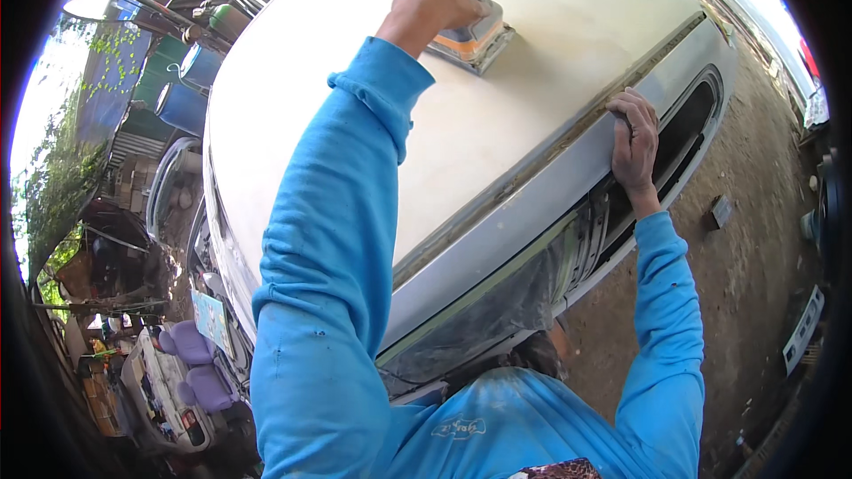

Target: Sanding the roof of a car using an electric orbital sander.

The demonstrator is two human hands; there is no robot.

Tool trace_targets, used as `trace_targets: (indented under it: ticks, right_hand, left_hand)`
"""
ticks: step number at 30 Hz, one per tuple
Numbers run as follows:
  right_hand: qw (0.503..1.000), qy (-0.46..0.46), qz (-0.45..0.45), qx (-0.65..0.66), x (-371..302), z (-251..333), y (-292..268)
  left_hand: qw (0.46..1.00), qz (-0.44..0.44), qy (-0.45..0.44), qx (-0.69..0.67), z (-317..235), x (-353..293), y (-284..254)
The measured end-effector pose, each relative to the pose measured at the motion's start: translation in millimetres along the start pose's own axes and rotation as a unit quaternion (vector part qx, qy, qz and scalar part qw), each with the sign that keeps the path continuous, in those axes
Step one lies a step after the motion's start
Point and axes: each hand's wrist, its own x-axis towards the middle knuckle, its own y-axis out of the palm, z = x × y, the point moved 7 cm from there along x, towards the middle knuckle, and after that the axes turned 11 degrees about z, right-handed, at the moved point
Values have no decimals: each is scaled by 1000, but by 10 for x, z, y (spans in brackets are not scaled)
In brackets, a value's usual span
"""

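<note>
My left hand [433, 2] is wrapped round the top grip of a sander [480, 37] with a grey and orange body. Its flat square base lies on the cream-coloured car roof [328, 98], well out from my body. On the right, my right hand [635, 140] has its fingers curled over the roof's edge [581, 155], above a side window opening. Both arms are in blue sleeves, the left one stretched far across the roof. The sander's underside is hidden against the roof.
A dark groove [497, 191] runs along the roof side. Clear plastic sheeting [479, 324] covers a near window. Purple seats [200, 364] and blue barrels [182, 106] stand at the left. A small grey block [720, 210] lies on the dirt ground [754, 257].
</note>
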Motion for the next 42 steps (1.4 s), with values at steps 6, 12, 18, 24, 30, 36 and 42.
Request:
trace_targets:
  ticks: [6,12,18,24,30,36,42]
  right_hand:
    - [999,21,19,-17,-29,-87,33]
    - [999,8,39,-4,-95,-266,94]
    - [997,-44,60,-27,-135,-652,213]
    - [993,-12,98,-57,-39,-1037,329]
    - [974,-30,35,222,696,-333,494]
    - [865,7,295,406,1278,903,986]
    - [953,24,289,85,1399,1922,1165]
  left_hand:
    - [998,-34,-61,1,1031,251,-85]
    - [985,-50,-163,-16,1817,267,109]
    - [987,-106,-102,-64,854,64,289]
    - [981,-38,-66,-180,-99,-40,582]
    - [916,-159,-151,-336,-165,-409,467]
    - [859,-210,74,-461,496,-1615,336]
    - [836,-227,-166,-472,1761,-3953,920]
